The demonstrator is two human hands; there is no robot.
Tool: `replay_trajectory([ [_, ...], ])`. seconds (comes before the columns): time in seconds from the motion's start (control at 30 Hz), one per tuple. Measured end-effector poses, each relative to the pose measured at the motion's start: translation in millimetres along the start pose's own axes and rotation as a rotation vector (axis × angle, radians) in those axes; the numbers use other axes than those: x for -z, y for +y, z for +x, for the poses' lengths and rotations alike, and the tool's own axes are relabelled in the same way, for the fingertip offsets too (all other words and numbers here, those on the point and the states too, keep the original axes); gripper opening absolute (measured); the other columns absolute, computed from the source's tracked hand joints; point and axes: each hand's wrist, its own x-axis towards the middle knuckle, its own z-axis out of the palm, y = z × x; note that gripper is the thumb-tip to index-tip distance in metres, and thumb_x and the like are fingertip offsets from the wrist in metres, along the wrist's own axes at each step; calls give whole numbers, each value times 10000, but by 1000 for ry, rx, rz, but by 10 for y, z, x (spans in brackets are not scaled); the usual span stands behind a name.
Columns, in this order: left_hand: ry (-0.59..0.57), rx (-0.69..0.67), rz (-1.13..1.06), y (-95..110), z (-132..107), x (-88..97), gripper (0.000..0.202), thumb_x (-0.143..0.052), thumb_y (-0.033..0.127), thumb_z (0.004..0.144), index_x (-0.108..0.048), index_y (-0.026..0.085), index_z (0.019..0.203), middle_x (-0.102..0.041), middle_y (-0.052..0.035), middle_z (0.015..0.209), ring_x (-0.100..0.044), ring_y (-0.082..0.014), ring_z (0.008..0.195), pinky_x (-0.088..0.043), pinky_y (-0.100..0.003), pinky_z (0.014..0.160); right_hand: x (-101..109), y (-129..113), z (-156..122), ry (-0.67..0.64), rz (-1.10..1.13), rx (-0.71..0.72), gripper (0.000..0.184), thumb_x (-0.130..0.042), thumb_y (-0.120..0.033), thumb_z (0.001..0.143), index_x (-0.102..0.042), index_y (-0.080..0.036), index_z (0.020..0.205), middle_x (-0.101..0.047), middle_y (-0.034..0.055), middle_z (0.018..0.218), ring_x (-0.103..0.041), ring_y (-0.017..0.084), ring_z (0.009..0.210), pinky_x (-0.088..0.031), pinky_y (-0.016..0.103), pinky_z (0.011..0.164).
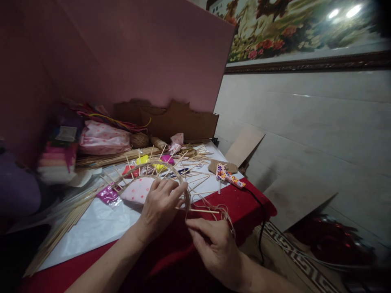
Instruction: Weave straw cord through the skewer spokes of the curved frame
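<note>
My left hand (160, 203) lies on a round frame of thin sticks (143, 173) wound with pale twine, its fingers curled over the frame's near rim. My right hand (214, 246) is closed in a pinch on a strand of the twine (220, 211) just beside a stick that juts out to the right. The frame rests on white paper (100, 224) over a red tablecloth (244, 203). A pink dotted fabric piece (137, 190) lies under the frame.
Long bamboo sticks (67, 221) fan out at left. A twine ball (139, 140), pink cloth bundle (104, 138), stacked felt (58, 160), cardboard (180, 120) and a floral glue gun (229, 177) with black cord stand behind. A pink board backs the table.
</note>
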Motion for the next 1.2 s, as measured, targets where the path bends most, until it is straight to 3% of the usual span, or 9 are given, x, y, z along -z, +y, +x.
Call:
replay_trajectory([
  [0.4,-2,9,8,2,18,20,329,-579,157,785,-534,167,1110,-641,-78,917,-566,-222,840,-393,-368,746,75,-23,-23,117,92,72,264,-531,-48,798,-642,-158,1010,-692,45,713,-627,122,562,-481,206,552],
  [0.77,28,22,-28,1,19,15,338,-582,157,781,-529,168,1115,-646,-82,939,-569,-222,856,-396,-373,756,98,3,-48,166,132,50,268,-568,-42,772,-662,-170,988,-706,32,742,-645,117,597,-490,186,569],
  [1.03,79,28,-55,22,27,67,295,-581,141,789,-550,166,1082,-650,-84,944,-579,-217,842,-396,-367,749,79,161,54,98,246,-215,154,-571,-161,807,-710,-193,865,-716,32,802,-661,149,747,-506,209,677],
  [1.13,83,34,-78,35,28,75,275,-594,138,781,-556,170,1051,-648,-77,924,-580,-217,844,-395,-365,748,113,236,159,86,278,-334,128,-585,-227,805,-700,-173,793,-697,32,730,-639,145,663,-490,207,593],
  [1.2,76,40,-88,40,28,73,244,-596,142,783,-564,171,1023,-647,-70,906,-583,-213,839,-395,-363,747,137,279,203,155,245,-380,139,-617,-270,786,-682,-157,738,-677,29,663,-614,137,588,-466,203,529],
])
